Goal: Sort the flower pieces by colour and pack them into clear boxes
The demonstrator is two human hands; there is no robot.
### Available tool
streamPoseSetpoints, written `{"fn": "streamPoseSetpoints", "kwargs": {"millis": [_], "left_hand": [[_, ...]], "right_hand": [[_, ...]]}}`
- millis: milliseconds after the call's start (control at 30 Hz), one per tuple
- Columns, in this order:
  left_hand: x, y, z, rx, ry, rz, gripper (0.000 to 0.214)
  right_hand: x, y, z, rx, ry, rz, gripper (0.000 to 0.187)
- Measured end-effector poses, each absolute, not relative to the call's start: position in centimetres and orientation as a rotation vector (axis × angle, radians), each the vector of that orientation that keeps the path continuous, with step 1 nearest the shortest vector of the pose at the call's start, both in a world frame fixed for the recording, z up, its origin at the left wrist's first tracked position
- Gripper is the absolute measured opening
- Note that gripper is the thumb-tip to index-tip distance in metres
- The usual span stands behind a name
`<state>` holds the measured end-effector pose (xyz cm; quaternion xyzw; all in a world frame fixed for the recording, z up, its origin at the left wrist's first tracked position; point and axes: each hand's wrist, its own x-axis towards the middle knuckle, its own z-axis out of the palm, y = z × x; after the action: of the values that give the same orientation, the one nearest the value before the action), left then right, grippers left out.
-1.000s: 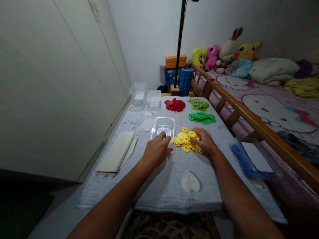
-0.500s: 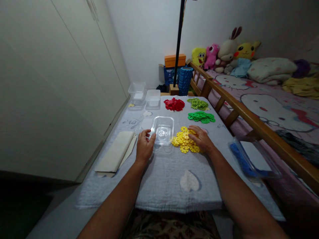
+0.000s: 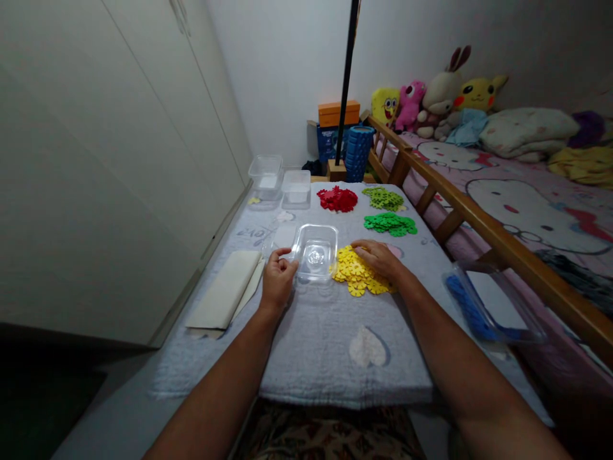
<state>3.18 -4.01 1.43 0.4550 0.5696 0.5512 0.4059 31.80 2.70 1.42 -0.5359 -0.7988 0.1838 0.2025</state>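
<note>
White wardrobe (image 3: 119,160), wooden-railed bed (image 3: 479,217).

The right hand (image 3: 378,259) hides part of the yellow pieces (image 3: 357,279), while the black pole (image 3: 345,89) is cut off by the top edge.

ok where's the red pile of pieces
In the head view, the red pile of plastic pieces lies far centre, between a clear plastic tub and a lime-green pile.

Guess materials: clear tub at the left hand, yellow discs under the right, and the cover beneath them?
The clear tub looks like thin transparent plastic, glossy: the cover shows through and its base glints. The yellow discs are probably moulded plastic, satin, uniform in colour with notched edges; foam is possible. The cover is matte quilted cloth, softly puckered.
</note>
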Motion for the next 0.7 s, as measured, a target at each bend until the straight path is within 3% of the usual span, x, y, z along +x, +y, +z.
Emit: {"fn": "streamPoseSetpoints", "kwargs": {"millis": [167, 500, 700], "left_hand": [[3.1, -4.1, 1.6, 1.098, 1.414, 1.395, 0.037], [2.8, -4.4, 1.3, 1.097, 1.403, 1.402, 0.033], [2.7, -4.3, 1.2, 1.074, 1.383, 1.395, 0.034]], "right_hand": [[31.4, 2.0, 2.3, -1.316, -2.133, 0.669, 0.043], [37.6, 1.5, 1.3, -1.825, -1.846, 0.431, 0.036], [37.3, 1.5, 0.9, -1.78, -1.924, 0.447, 0.029]]}}
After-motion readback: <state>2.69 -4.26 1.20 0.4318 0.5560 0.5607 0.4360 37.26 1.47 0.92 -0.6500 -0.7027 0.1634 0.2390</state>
